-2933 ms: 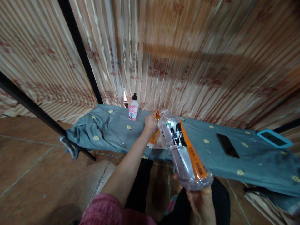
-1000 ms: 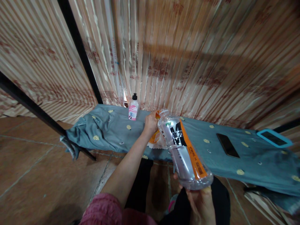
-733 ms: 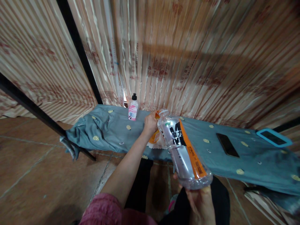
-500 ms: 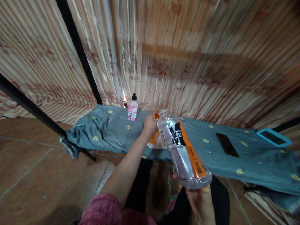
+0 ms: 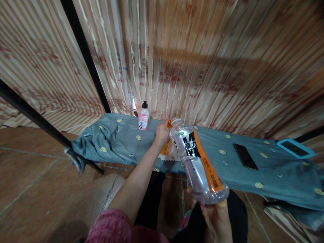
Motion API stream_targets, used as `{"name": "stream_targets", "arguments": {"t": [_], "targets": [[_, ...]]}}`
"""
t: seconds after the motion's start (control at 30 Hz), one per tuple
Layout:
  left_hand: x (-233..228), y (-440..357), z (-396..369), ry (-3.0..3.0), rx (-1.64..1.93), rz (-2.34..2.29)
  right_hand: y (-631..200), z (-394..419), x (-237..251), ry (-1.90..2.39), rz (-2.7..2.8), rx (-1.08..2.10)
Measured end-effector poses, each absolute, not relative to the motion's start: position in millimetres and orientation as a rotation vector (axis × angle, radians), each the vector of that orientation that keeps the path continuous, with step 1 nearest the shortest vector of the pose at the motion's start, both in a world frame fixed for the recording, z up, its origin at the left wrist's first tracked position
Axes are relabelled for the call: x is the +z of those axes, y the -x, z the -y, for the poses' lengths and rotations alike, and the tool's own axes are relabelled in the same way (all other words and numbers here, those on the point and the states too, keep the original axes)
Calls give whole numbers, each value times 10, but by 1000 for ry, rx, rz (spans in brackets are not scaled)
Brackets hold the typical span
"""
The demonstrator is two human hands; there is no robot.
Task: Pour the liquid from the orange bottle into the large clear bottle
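Note:
A large clear plastic bottle (image 5: 193, 158) with a black-and-orange label tilts before me, its neck pointing up and to the left. My right hand (image 5: 215, 214) supports its base from below, fingers partly hidden behind it. My left hand (image 5: 162, 132) is closed at the neck, on an orange cap (image 5: 169, 124) beside the bottle's mouth. Whether the cap touches the mouth I cannot tell. Behind the left wrist and the bottle, an orange item (image 5: 167, 148) lies on a white scallop-edged piece (image 5: 170, 157), both partly covered.
A grey-blue cloth (image 5: 121, 145) with yellow patterns covers the long bench. On it stand a pink-labelled bottle (image 5: 143, 118) with a black top, a dark phone (image 5: 245, 156) and a blue-framed device (image 5: 295, 148). Black poles (image 5: 84, 55) and a striped curtain (image 5: 177, 67) border the bench.

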State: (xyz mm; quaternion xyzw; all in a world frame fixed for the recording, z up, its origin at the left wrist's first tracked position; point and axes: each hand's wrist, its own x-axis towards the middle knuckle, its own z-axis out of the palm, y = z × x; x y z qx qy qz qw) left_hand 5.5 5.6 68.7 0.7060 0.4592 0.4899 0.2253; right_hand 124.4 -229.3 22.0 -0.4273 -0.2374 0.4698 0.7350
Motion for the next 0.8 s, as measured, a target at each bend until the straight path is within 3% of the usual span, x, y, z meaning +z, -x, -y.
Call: {"name": "stream_targets", "arguments": {"t": [0.8], "targets": [[690, -52, -64, -1953, 1320, -1303, -1210, 2302, 305, 963, 427, 1075]]}}
